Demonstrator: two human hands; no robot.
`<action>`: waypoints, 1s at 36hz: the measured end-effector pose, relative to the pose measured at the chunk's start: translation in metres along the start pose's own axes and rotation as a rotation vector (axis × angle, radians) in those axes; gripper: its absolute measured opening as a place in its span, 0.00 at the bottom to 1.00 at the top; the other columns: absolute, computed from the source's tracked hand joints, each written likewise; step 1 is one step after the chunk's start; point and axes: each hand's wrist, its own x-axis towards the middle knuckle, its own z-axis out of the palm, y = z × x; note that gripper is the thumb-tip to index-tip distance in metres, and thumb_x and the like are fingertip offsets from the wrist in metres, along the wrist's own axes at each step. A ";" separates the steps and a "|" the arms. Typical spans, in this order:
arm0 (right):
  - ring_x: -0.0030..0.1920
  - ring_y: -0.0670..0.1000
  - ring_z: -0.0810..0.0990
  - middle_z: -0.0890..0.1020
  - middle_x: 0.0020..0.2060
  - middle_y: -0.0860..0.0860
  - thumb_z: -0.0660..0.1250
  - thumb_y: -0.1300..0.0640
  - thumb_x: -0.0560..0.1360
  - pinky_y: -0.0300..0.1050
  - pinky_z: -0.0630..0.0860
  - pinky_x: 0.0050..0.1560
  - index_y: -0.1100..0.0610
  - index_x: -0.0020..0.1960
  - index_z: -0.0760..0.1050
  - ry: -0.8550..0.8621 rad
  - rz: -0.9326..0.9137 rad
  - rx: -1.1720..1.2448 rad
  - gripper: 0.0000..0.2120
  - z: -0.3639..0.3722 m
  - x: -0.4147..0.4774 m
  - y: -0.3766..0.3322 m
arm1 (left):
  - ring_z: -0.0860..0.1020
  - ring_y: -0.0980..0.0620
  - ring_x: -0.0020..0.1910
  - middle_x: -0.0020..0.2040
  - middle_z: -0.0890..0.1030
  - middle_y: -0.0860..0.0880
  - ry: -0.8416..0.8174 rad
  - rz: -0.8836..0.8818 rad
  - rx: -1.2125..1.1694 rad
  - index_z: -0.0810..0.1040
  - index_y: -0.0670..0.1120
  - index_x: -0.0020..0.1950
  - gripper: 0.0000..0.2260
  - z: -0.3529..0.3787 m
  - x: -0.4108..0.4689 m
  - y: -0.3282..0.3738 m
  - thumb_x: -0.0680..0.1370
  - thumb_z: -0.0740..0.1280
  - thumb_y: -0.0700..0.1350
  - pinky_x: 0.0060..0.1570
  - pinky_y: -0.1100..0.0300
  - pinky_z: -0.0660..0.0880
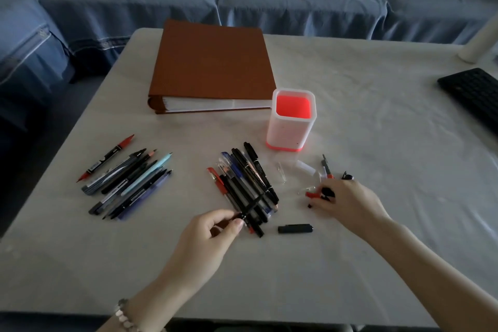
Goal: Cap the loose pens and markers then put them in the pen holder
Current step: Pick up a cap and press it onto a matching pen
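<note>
over middle pile (242,183), left hand (213,229) pinches black pen (253,203), slanted far-right.

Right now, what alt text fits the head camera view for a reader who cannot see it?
A person's left hand pinches a black pen from the middle pile of pens, while the right hand reaches among loose caps on a white table. Behind stands a white-and-red pen holder; a second pile lies to the left.
</note>
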 end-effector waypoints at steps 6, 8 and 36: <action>0.38 0.53 0.74 0.75 0.36 0.48 0.61 0.45 0.76 0.41 0.62 0.28 0.54 0.47 0.73 0.137 0.099 -0.051 0.12 0.006 0.019 -0.008 | 0.65 0.59 0.23 0.20 0.69 0.55 -0.016 -0.017 -0.004 0.78 0.50 0.35 0.09 0.002 0.000 0.002 0.76 0.65 0.44 0.25 0.70 0.62; 0.41 0.56 0.77 0.77 0.40 0.50 0.61 0.45 0.75 0.43 0.65 0.33 0.53 0.51 0.71 0.149 0.138 0.000 0.12 0.005 0.019 -0.009 | 0.66 0.60 0.23 0.20 0.70 0.56 -0.021 -0.024 -0.004 0.79 0.50 0.37 0.08 0.003 0.000 0.001 0.76 0.65 0.44 0.25 0.71 0.62; 0.44 0.39 0.80 0.81 0.45 0.37 0.68 0.61 0.72 0.32 0.75 0.48 0.38 0.43 0.76 -0.008 -0.312 0.665 0.16 -0.026 -0.034 -0.047 | 0.75 0.61 0.35 0.43 0.79 0.61 -0.075 0.155 0.077 0.78 0.65 0.42 0.11 -0.012 -0.003 0.021 0.72 0.68 0.46 0.35 0.73 0.68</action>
